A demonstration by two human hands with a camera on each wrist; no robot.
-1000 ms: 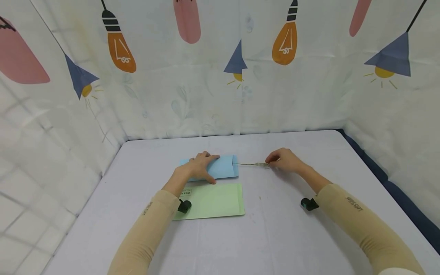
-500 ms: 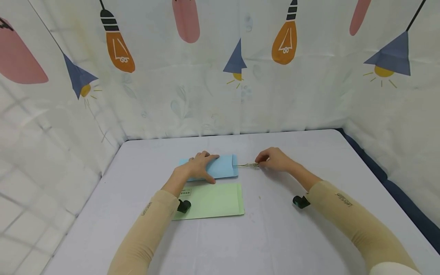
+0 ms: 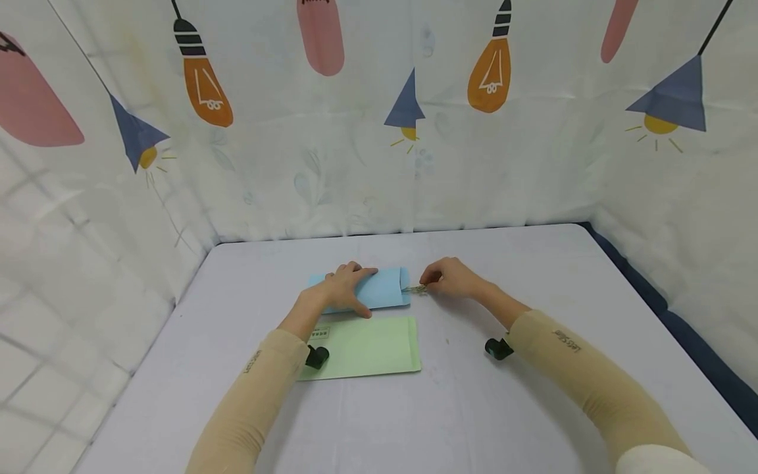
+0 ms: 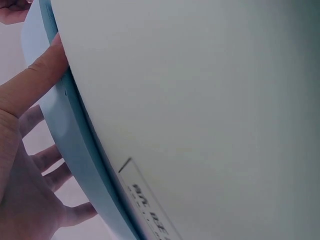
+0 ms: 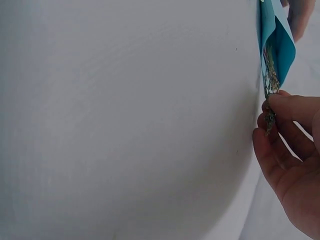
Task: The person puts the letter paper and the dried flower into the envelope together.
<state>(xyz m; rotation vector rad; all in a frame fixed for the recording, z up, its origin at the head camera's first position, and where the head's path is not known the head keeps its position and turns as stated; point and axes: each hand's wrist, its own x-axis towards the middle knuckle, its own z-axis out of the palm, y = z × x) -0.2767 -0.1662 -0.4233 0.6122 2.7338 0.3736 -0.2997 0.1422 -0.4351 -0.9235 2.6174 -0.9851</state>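
A light blue paper envelope (image 3: 387, 288) lies on the table, its mouth toward the right. My left hand (image 3: 340, 288) spans it from above, thumb at the near edge and fingers at the far edge, holding it. From the mouth sticks the head of a thin dried-flower sprig (image 3: 417, 289); its stem is hidden inside. My right hand (image 3: 453, 278) pinches that end between thumb and fingertips, close to the mouth. In the right wrist view the envelope's mouth (image 5: 286, 52) gapes around the sprig.
Nearer me a pale green envelope (image 3: 373, 349) with a small printed box lies flat, partly under my left forearm. Black wrist cameras (image 3: 499, 349) hang at both sleeves. The white-covered table (image 3: 462, 415) meets a patterned curtain (image 3: 355, 164) at its back edge.
My right hand has moved left toward the blue envelope, and the sprig has slid farther into it; less of it shows. My left hand has stayed in place.
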